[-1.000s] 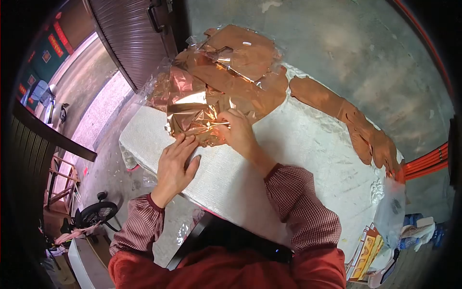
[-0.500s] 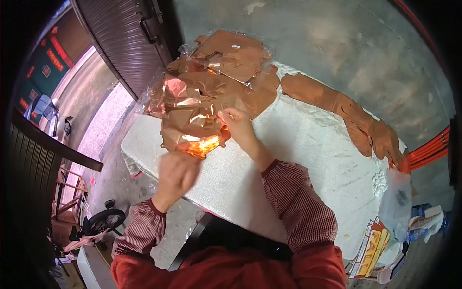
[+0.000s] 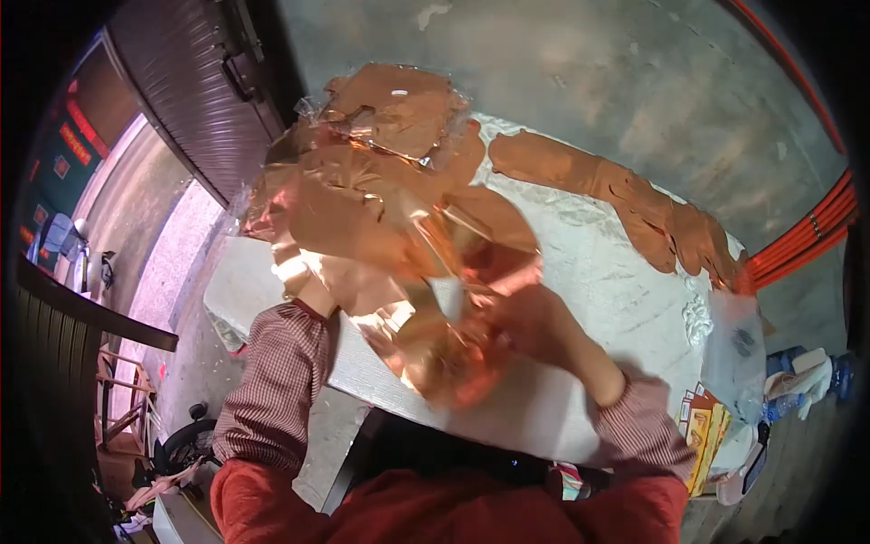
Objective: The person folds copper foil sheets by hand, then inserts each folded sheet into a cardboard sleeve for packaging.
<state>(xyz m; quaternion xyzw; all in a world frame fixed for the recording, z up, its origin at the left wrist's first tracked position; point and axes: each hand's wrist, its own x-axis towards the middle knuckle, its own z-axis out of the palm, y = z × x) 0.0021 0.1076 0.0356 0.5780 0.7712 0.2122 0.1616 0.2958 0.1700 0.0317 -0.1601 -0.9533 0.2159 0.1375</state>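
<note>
A shiny copper-coloured foil sheet [image 3: 362,281] is lifted and spread between my two hands, blurred in parts. My left hand [image 3: 314,296] is mostly hidden under its left side, with the fingers out of sight. At the sheet's right edge, my right hand [image 3: 535,319] grips the foil, smeared by motion. Behind it lie more foil pieces in clear plastic [image 3: 399,104]. A row of flat copper foil pieces [image 3: 580,172] runs along the table's far right edge.
The table [image 3: 598,317] has a white quilted cover. A clear plastic bag [image 3: 736,344] and yellow printed cards [image 3: 707,435] are at its right end. Orange pipes [image 3: 807,236] run along the wall. A dark ribbed door [image 3: 177,82] stands at the upper left.
The foil sheet has been raised and spread toward me. My right hand has moved right and down with its edge; my left hand has gone from in front of the foil to beneath it.
</note>
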